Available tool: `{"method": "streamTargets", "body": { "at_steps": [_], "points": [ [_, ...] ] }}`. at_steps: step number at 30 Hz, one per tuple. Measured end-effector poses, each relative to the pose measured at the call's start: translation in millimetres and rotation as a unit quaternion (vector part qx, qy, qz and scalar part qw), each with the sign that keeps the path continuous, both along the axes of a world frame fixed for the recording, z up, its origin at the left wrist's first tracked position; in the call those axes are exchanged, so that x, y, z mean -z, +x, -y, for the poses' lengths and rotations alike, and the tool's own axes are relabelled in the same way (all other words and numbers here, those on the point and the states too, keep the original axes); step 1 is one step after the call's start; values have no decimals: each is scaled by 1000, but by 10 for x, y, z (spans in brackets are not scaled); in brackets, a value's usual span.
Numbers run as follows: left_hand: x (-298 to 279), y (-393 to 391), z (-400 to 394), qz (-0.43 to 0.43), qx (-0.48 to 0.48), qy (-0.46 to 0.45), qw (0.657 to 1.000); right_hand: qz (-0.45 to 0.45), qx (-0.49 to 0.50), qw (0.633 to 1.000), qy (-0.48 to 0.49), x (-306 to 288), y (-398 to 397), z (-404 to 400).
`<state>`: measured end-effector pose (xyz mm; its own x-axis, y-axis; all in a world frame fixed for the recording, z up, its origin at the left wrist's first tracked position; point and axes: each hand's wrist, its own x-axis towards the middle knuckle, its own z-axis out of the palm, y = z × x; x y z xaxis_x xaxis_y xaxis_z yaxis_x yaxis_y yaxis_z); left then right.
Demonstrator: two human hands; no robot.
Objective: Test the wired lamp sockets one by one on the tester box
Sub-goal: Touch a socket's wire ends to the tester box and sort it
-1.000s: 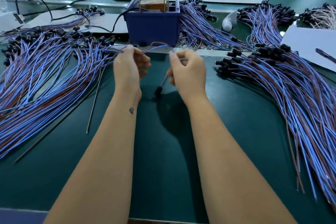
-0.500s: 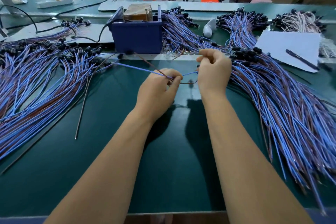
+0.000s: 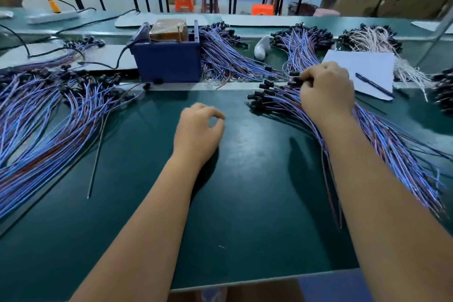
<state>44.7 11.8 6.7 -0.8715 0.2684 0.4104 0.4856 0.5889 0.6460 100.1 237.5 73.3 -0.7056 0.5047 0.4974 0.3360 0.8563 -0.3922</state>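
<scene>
Wire gone from left hand (image 3: 198,127); right hand (image 3: 324,91) on socket pile (image 3: 274,95).

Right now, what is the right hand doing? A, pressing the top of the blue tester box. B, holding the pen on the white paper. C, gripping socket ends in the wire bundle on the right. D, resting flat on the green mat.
C: the right hand curls its fingers around black sockets at the head of the right wire bundle, away from the tester box and the pen.
</scene>
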Motion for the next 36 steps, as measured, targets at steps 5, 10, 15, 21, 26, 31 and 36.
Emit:
{"method": "streamTargets", "body": {
  "at_steps": [5, 10, 15, 21, 26, 31, 36],
  "points": [
    [-39, -197, 240, 15, -244, -50, 968, -16, -71, 997, -27, 155, -306, 697],
    [-48, -428, 527, 88, -266, -101, 955, 45, -263, 941, -209, 397, -568, 1598],
    [8, -543, 570, 151, -290, -190, 926, 97, -237, 940, -228, 614, -707, 1842],
    [26, -643, 572, 153, -301, -209, 918, 72, -218, 938, -259, 642, -788, 1797],
    [26, -695, 559, 147, -307, -249, 907, 59, -245, 929, -270, 650, -814, 1757],
    [24, -687, 559, 132, -312, -223, 914, 47, -268, 918, -289, 663, -806, 1745],
    [16, -644, 564, 128, -319, -202, 917, 36, -279, 905, -319, 684, -791, 1710]
  ]
}}
